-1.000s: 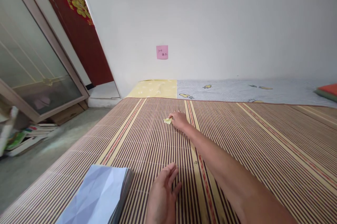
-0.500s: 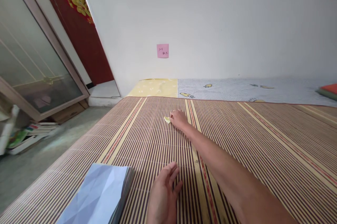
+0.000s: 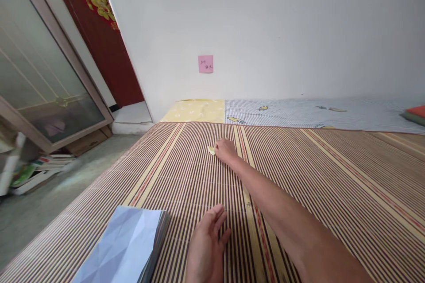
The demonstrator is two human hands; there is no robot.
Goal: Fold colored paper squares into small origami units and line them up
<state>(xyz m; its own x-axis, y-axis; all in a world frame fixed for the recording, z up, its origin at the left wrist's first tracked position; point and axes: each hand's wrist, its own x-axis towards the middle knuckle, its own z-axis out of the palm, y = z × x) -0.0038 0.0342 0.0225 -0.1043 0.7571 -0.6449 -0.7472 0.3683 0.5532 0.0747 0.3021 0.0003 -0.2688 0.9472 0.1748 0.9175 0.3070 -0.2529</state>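
Observation:
My right hand (image 3: 226, 149) is stretched far out over the striped bamboo mat (image 3: 332, 176), its fingers curled and pinched on a small yellow folded paper (image 3: 211, 150) that lies on the mat. My left hand (image 3: 206, 245) rests flat near the front edge, fingers extended and holding nothing. Just left of it lies a stack of creased pale blue paper sheets (image 3: 124, 245).
A checked sheet with yellow prints (image 3: 299, 114) covers the bed beyond the mat. A pink sticky note (image 3: 205, 63) hangs on the white wall. Left are a glass door (image 3: 40, 75), a red door (image 3: 96, 21) and books on the floor (image 3: 36, 170). A red-and-green pad (image 3: 415, 114) sits far right.
My right hand closed a little more over the yellow paper, so less of it shows. The left hand stayed where it was.

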